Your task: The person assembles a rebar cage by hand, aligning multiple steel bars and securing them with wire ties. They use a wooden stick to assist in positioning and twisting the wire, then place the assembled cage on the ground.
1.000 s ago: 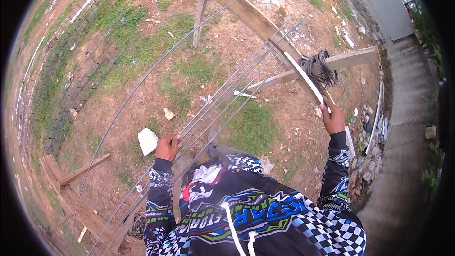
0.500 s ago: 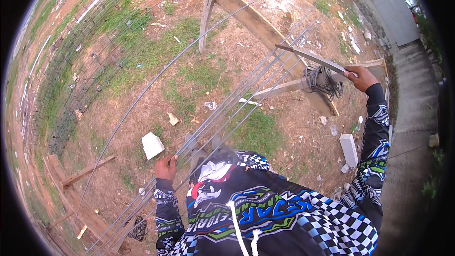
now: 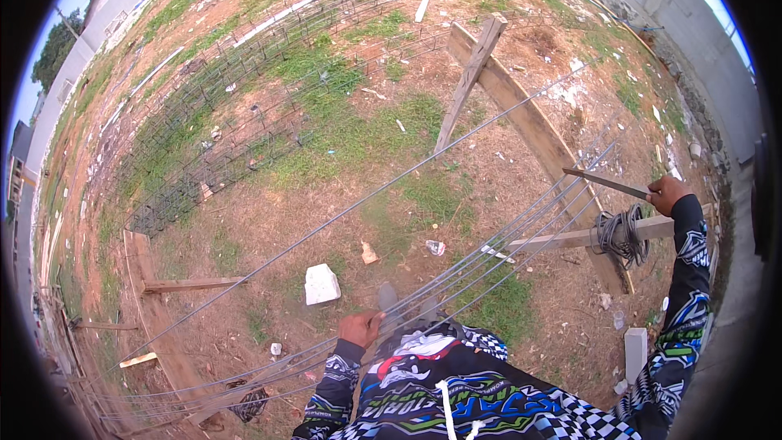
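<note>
fingers (image 3: 661, 187) of the right hand (image 3: 666, 195) are clamped together on the near end of a flat bar (image 3: 608, 183), at the right of the frame; the gripped end is covered by the hand. the bar's far tip lies across some thin rods (image 3: 481, 253), and i cannot tell whether it touches them. the left hand (image 3: 360, 328), low and near the middle, is bent over at the rods, its fingertips mostly hidden; whether they are clamped on a rod or merely resting there i cannot tell. the rods slant from lower left to upper right, thin and hard to count, their ends fading at both sides. behind them, a board (image 3: 533, 124) at upper right is partly crossed by the rods. a coil of wire (image 3: 623, 238) hides part of a plank (image 3: 562, 238), whose right end is cut off by the sleeve (image 3: 691, 277). a wire frame (image 3: 213, 132) at upper left blurs into the grass.
</note>
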`<state>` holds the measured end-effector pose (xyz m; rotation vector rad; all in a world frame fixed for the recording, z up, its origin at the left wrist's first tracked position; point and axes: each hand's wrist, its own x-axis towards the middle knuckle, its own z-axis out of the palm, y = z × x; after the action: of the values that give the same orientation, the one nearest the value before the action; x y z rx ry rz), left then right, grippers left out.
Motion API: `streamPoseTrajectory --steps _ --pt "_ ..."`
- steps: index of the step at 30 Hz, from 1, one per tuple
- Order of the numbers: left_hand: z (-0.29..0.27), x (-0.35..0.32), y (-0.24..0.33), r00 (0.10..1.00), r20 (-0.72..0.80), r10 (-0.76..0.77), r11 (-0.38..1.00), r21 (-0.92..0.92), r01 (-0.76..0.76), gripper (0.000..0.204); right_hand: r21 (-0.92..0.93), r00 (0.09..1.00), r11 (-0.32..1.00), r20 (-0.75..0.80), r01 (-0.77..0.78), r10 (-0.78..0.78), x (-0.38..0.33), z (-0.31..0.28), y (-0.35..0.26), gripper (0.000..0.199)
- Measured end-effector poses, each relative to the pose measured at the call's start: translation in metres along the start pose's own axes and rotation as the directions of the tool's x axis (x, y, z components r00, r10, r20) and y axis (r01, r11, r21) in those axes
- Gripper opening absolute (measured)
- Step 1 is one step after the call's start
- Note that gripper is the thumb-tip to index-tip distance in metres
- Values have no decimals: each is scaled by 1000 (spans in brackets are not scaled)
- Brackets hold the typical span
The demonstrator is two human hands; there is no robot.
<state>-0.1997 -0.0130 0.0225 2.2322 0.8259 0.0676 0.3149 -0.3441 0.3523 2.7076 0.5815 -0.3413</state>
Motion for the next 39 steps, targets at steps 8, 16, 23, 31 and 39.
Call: streamPoseTrajectory --steps 8,16,23,31,39 --pt "6 2 -1 1000 -4 29 1000 -5 -29 25 10 946 984 278 -175 166 52 -47 25 46" --pt "14 -3 -3 989 -100 107 994 15 -106 23 -199 916 976 367 -93 162 81 -59 7 35" --pt "16 0 -8 980 -121 158 987 23 -156 24 -462 866 803 484 377 -129 119 -53 10 24" --pt "22 0 -18 1000 -17 13 999 -40 -14 22 -361 981 930 193 72 -1 67 -32 -42 26" --pt "18 8 -5 997 75 -14 1000 21 12 29 -288 978 937 -7 -201 207 17 -17 -83 28"
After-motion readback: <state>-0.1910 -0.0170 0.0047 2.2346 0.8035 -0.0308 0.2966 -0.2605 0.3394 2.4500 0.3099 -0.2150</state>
